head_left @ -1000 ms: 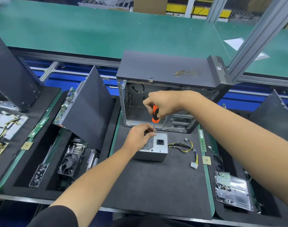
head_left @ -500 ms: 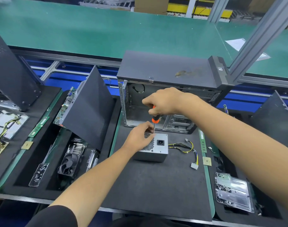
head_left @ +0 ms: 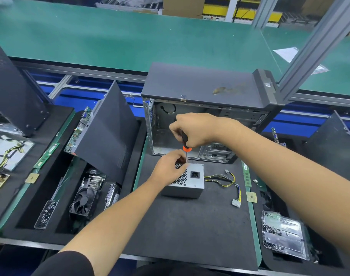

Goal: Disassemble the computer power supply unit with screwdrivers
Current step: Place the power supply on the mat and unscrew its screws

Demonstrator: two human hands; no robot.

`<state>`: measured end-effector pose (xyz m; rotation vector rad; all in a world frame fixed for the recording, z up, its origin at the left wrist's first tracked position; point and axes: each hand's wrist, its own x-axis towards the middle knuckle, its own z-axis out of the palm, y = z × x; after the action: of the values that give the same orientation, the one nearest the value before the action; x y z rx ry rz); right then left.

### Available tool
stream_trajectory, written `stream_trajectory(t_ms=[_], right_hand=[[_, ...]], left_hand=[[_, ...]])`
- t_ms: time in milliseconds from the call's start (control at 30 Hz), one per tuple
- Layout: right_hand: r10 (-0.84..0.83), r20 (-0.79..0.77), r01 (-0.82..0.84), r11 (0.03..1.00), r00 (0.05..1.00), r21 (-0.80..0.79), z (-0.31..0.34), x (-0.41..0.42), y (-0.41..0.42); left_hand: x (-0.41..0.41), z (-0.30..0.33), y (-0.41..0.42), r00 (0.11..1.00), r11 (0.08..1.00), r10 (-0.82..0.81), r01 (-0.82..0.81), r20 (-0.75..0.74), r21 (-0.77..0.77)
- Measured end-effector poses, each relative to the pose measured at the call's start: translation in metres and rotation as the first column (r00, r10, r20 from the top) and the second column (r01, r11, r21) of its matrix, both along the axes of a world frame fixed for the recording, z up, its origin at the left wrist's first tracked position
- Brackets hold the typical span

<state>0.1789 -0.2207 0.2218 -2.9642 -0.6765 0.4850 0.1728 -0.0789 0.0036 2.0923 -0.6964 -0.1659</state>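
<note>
A silver power supply unit lies on the black foam mat, its socket and mesh grille facing up, with yellow and black cables trailing to the right. My left hand rests on the unit's top left corner and grips it there. My right hand hovers just above, closed around a screwdriver with a black and orange handle. The shaft points straight down to the unit's far edge, beside my left fingers. The tip is hidden.
An empty grey computer case stands open right behind the unit. A dark side panel leans at the left over a motherboard. Fans and a screw tray lie lower left, a clear tray of screws lower right.
My right hand has turned on the screwdriver, so the handle's orange part now shows only below my fingers. My left hand and the unit stay in place.
</note>
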Motion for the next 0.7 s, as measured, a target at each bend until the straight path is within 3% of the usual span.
stream_trajectory(t_ms=[100, 167, 400, 700], right_hand=[[0.007, 0.216, 0.052, 0.962, 0.976, -0.268, -0.002, -0.004, 0.001], [-0.043, 0.306, 0.147, 0.934, 0.951, -0.327, -0.001, -0.007, 0.005], [0.012, 0.206, 0.037, 0.972, 0.979, -0.233, 0.003, -0.004, 0.006], [-0.071, 0.049, 0.072, 0.997, 0.996, -0.023, 0.003, 0.002, 0.009]], left_hand=[[0.0, 0.0, 0.0, 1.0, 1.0, -0.014, 0.014, 0.007, -0.005], [0.0, 0.0, 0.0, 1.0, 1.0, -0.025, 0.025, 0.011, -0.003], [0.001, -0.002, 0.001, 1.0, 1.0, -0.014, 0.014, 0.016, 0.0], [0.002, -0.004, 0.0, 1.0, 1.0, -0.002, 0.002, -0.001, 0.023]])
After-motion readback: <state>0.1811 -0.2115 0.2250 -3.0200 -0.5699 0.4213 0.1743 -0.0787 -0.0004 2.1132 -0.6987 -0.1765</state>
